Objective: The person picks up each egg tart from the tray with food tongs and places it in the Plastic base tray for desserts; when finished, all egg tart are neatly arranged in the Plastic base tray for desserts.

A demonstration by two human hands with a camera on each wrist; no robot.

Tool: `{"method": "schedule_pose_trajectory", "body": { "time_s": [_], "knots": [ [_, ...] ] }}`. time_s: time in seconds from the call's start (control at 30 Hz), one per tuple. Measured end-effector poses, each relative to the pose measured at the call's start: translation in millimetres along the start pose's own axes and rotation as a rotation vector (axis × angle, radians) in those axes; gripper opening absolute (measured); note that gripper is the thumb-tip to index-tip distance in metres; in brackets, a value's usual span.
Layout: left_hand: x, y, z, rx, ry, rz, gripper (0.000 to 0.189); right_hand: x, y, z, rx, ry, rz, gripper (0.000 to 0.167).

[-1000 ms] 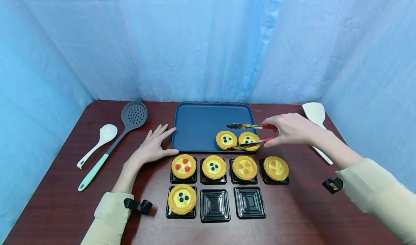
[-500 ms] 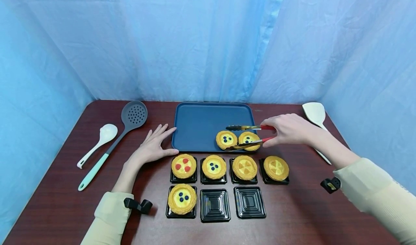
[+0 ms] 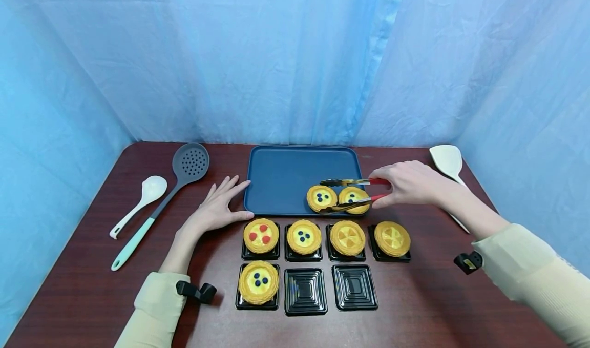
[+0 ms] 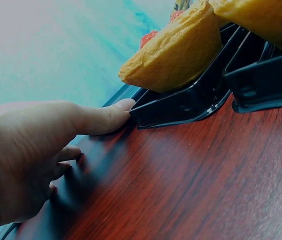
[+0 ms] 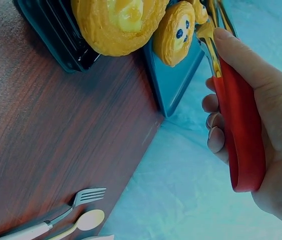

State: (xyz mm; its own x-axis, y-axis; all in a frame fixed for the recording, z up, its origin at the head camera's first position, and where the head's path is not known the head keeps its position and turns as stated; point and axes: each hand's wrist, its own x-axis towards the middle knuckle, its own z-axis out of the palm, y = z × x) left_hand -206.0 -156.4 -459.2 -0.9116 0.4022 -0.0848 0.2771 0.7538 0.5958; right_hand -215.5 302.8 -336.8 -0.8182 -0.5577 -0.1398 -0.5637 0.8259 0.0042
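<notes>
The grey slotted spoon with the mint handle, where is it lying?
In the head view, the grey slotted spoon lies on the dark wooden table at far left, between the white plastic spoon and the blue tray.

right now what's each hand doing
left hand: open, flat on the table, thumb at the tray.
right hand: gripping the tongs around a tart.

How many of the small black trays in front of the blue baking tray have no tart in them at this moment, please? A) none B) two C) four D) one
B: in the head view two black trays in the near row show only their bare stepped bottoms, while the other five each carry a tart; the tongs in the right hand are at a tart on the blue baking tray.
</notes>
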Motion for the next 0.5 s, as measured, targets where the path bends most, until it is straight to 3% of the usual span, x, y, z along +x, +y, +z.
{"method": "schedule_pose_trajectory", "body": {
  "time_s": [0.5],
  "knots": [
    [-1.9, 0.7, -1.5, -0.011, -0.005, 0.009, 0.088, 0.2, -1.2, -1.2, -0.003, 0.009, -0.008, 0.057]
  ]
}}
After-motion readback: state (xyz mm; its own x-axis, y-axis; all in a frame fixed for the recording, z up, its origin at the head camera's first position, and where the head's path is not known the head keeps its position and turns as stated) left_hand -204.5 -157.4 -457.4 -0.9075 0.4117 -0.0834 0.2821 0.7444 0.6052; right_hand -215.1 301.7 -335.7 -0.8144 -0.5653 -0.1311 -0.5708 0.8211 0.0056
